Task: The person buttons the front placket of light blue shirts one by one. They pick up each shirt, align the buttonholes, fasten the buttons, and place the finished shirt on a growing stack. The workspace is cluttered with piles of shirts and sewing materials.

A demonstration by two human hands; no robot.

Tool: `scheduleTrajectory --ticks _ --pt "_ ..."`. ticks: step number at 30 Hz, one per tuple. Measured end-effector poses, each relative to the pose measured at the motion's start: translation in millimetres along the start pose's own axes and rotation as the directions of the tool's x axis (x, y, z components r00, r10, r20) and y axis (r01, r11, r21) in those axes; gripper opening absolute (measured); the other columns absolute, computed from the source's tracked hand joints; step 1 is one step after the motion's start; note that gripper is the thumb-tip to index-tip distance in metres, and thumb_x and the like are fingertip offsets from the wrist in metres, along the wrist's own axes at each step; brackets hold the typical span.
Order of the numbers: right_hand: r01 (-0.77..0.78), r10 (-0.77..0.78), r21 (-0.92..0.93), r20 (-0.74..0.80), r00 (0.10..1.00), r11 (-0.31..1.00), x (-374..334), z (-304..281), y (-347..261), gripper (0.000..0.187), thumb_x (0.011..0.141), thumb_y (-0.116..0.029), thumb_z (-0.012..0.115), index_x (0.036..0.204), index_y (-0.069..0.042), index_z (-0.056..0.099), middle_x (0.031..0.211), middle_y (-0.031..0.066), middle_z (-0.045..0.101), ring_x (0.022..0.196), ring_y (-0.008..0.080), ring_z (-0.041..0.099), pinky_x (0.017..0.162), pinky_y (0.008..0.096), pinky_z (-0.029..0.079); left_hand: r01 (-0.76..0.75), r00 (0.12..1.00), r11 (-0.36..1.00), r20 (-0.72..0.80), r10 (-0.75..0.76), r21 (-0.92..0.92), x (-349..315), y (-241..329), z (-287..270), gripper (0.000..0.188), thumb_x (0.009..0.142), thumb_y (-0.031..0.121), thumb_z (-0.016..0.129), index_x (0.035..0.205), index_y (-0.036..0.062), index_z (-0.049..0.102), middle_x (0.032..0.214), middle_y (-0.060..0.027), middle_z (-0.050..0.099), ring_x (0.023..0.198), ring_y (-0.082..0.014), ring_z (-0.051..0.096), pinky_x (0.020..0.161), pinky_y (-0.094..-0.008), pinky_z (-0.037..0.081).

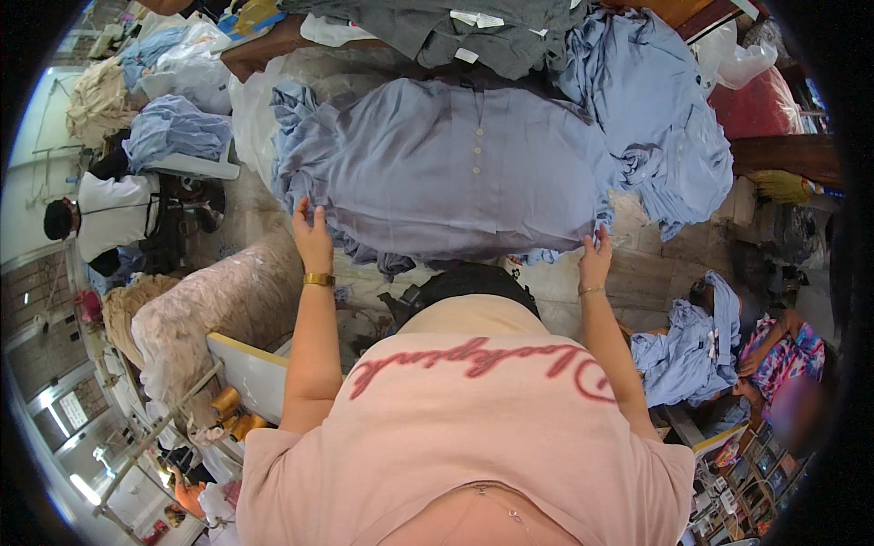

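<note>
A blue-grey shirt (pixel 410 164) with a buttoned placket lies spread sideways in front of me, over more blue garments. My left hand (pixel 312 238) is at its near left edge, thumb and finger closed on the cloth. At the near right corner my right hand (pixel 594 261) pinches the fabric between thumb and fingers. Parts of both hands' grip are hidden by folds. Beyond the shirt's right end hangs a heap of blue shirts (pixel 651 109) with small buttons.
Dark grey garments (pixel 410 32) with white tags lie at the far edge. To my left stand a big wrapped bundle (pixel 218 300) and thread cones (pixel 232 414). One person (pixel 118 205) sits at far left; another person (pixel 787 355) at right handles blue cloth (pixel 692 341).
</note>
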State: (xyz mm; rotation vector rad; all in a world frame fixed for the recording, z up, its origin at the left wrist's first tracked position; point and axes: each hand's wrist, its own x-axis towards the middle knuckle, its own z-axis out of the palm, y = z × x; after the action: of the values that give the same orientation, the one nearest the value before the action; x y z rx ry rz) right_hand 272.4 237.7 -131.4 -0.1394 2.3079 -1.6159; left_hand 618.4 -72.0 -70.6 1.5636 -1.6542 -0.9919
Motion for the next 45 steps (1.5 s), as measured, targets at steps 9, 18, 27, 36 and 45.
scheduleTrajectory --ticks 9,18,27,36,45 --pt "-0.594 0.566 0.23 0.181 0.804 0.771 32 -26 -2 0.022 0.077 -0.021 0.064 0.091 -0.007 0.055 0.058 -0.0004 0.043 0.04 0.0089 0.037 0.036 0.0236 0.029 0.01 0.988 0.997 0.151 -0.022 0.081 39 8 -16 0.028 0.081 0.025 0.059 0.077 -0.002 0.055 0.065 0.0005 0.045 0.061 -0.0105 0.039 0.055 -0.0249 0.034" --pt "-0.412 0.337 0.297 0.273 0.901 0.862 2 -36 -71 0.02 0.076 -0.017 0.065 0.085 -0.004 0.054 0.06 -0.0025 0.046 0.041 0.0075 0.038 0.038 0.0223 0.03 0.285 0.943 0.778 0.308 -0.123 -0.561 50 79 -29 0.023 0.084 0.023 0.056 0.094 0.0017 0.056 0.089 -0.0044 0.057 0.079 -0.0137 0.053 0.071 -0.0304 0.044" --pt "0.033 0.102 0.785 -0.122 0.987 0.618 24 -213 -157 0.016 0.077 -0.024 0.063 0.081 -0.013 0.053 0.062 -0.0049 0.048 0.047 0.0056 0.038 0.043 0.0196 0.029 -0.164 0.967 0.807 0.07 0.246 -0.567 -6 215 -28 0.029 0.09 0.029 0.044 0.099 0.002 0.05 0.099 -0.0108 0.055 0.091 -0.021 0.055 0.079 -0.0357 0.045" --pt "0.123 -0.099 0.576 -0.073 0.992 0.808 59 -377 -147 0.014 0.085 -0.019 0.053 0.086 -0.006 0.052 0.061 -0.0027 0.049 0.042 0.0048 0.035 0.041 0.019 0.028 -0.225 0.881 0.724 0.18 0.437 -0.652 -106 277 62 0.015 0.09 0.018 0.046 0.095 0.0042 0.045 0.086 -0.0057 0.055 0.078 -0.0131 0.053 0.07 -0.0286 0.044" --pt "0.161 -0.077 0.435 -0.203 0.976 0.886 208 -429 -170 0.011 0.082 -0.019 0.058 0.084 -0.008 0.056 0.064 -0.005 0.048 0.049 0.0053 0.039 0.043 0.0182 0.028 -0.227 0.917 0.859 0.197 0.347 -0.458 -95 373 226 0.033 0.081 0.018 0.059 0.11 0.0059 0.049 0.089 -0.0021 0.053 0.07 -0.0081 0.05 0.059 -0.0184 0.04"
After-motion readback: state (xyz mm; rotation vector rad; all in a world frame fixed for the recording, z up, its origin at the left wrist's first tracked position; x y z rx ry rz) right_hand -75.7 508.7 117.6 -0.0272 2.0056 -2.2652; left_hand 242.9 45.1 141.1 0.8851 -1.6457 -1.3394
